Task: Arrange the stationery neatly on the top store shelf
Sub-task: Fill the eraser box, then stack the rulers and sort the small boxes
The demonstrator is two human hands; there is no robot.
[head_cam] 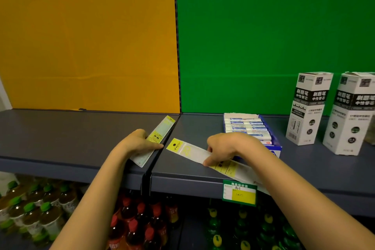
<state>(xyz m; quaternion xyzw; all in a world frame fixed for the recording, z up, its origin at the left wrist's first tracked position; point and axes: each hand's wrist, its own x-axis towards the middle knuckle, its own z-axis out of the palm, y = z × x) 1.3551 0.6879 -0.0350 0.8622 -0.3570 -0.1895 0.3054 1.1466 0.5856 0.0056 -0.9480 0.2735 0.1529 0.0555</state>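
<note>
On the top shelf point(71, 138), near the seam between its two sections, I log two long flat packets. The left packet point(160, 134) runs front-to-back, slightly diagonal, alongside the seam. My left hand point(140, 140) lies flat over its near half — fingers extended, pressing, not gripping. The right packet point(190, 152) lies skewed: hanger end toward the seam, other end overhanging the front lip near the price tag point(239, 193). My right hand point(225, 148) is curled over its middle, fingertips pinning it; whether it pinches, I cannot tell. Judgement — the right hand is nearer and must swing that long axis parallel to the left packet. Eraser tray point(274, 140) sits just behind.
</note>
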